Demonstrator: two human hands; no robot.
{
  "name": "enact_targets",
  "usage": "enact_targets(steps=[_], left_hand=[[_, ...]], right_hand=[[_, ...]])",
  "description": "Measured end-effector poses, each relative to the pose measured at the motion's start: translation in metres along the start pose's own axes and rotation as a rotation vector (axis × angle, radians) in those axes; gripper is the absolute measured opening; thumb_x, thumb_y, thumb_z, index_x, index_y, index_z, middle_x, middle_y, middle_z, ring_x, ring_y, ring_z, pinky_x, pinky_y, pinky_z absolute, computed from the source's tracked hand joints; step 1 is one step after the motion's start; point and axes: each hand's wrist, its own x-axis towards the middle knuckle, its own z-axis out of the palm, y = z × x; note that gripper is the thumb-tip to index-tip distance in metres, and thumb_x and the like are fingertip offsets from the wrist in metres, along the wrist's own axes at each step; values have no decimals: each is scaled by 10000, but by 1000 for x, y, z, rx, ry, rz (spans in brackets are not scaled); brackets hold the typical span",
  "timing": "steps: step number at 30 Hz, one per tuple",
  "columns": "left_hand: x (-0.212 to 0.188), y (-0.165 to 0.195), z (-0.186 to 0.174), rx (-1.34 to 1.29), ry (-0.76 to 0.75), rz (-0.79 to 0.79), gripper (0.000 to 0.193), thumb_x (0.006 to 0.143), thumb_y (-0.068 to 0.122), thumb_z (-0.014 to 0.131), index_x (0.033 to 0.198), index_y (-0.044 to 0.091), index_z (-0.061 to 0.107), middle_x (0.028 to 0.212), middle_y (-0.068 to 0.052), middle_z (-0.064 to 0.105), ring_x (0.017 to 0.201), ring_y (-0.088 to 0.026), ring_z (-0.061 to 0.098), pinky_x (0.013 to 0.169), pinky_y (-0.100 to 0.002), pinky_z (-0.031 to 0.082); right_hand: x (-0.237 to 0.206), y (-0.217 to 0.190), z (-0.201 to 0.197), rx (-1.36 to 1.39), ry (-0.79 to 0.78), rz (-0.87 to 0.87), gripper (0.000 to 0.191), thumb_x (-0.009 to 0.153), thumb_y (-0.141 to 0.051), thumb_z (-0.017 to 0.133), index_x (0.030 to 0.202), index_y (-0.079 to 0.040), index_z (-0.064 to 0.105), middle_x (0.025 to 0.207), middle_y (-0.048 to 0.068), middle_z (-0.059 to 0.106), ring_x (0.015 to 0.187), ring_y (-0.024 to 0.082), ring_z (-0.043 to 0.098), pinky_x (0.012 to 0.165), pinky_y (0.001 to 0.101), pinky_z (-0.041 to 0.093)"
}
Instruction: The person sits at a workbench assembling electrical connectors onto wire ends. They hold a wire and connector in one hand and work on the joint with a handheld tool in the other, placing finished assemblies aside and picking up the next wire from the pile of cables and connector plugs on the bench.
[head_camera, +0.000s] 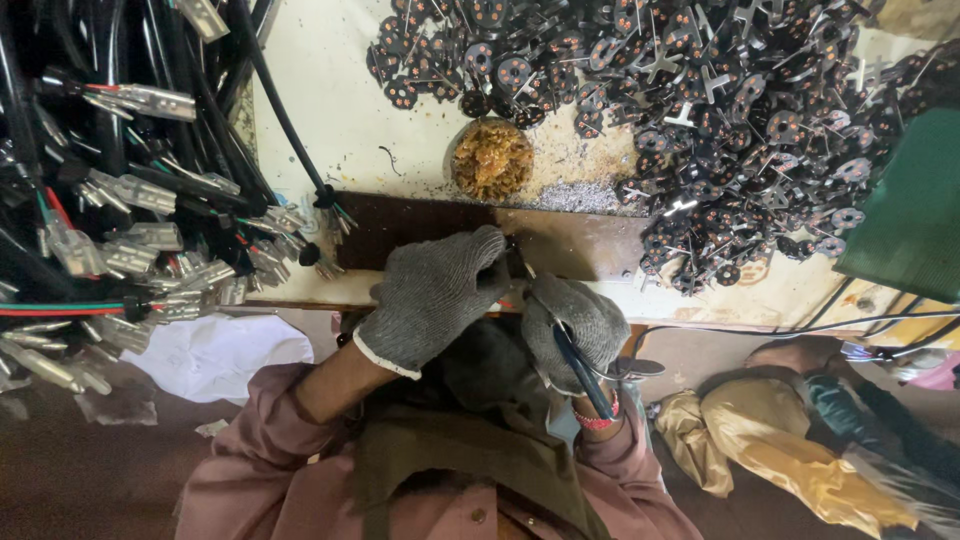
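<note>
Both grey knitted-glove hands at the surface's (330, 110) near edge. Left grip (432, 298) closed over something hidden. Right grip (578, 328) clasping blue-handled pliers (585, 375).

Both hands wear thick knitted work gloves of grey cotton, the left hand (435, 295) with a white band at the cuff and the right hand (575, 330) with a red and pink bracelet just below the glove. The sleeves are of dusty pink cloth, pushed up on the left forearm. Over the chest lies an olive-brown apron or vest with a stitched edge.
</note>
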Motion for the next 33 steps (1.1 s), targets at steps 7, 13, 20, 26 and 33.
enact_targets(steps=[7, 13, 20, 26, 33], left_hand=[[1, 0, 1, 22, 25, 5, 243, 845, 268, 740, 973, 99, 620, 804, -129, 682, 694, -369, 686, 579, -510, 518], [1, -1, 7, 10, 105, 39, 119, 894, 198, 694, 962, 124, 630, 801, -114, 677, 699, -351, 686, 591, -486, 532], [-9, -5, -11, 65, 69, 39, 118, 890, 203, 700, 910, 127, 612, 778, -115, 666, 688, -355, 680, 585, -478, 531], [-7, 4, -8, 50, 5, 99, 159, 869, 232, 697, 936, 110, 621, 746, -130, 667, 636, -374, 668, 542, -506, 510], [3, 3, -3, 57, -64, 55, 134, 880, 248, 672, 899, 129, 613, 720, -128, 674, 632, -376, 674, 546, -521, 505]], right_hand=[[-3, 1, 2, -49, 78, 123, 100, 883, -80, 714, 974, -63, 752, 842, 124, 705, 756, 317, 714, 708, 389, 572], [-8, 7, -2, 164, 170, 87, 316, 1132, -349, 570, 1145, -36, 607, 946, 139, 626, 809, 268, 611, 736, 356, 479], [-10, -9, -7, 734, 604, 151, 289, 1109, -318, 609, 1171, -35, 599, 989, 132, 628, 822, 229, 613, 744, 325, 481], [3, -10, -3, 322, 224, 158, 219, 1064, -231, 649, 1175, -46, 609, 1040, 138, 650, 863, 226, 648, 767, 319, 507], [13, -13, -4, 346, 193, 208, 197, 1011, -130, 697, 1179, -58, 622, 1100, 145, 676, 911, 223, 688, 794, 311, 537]])
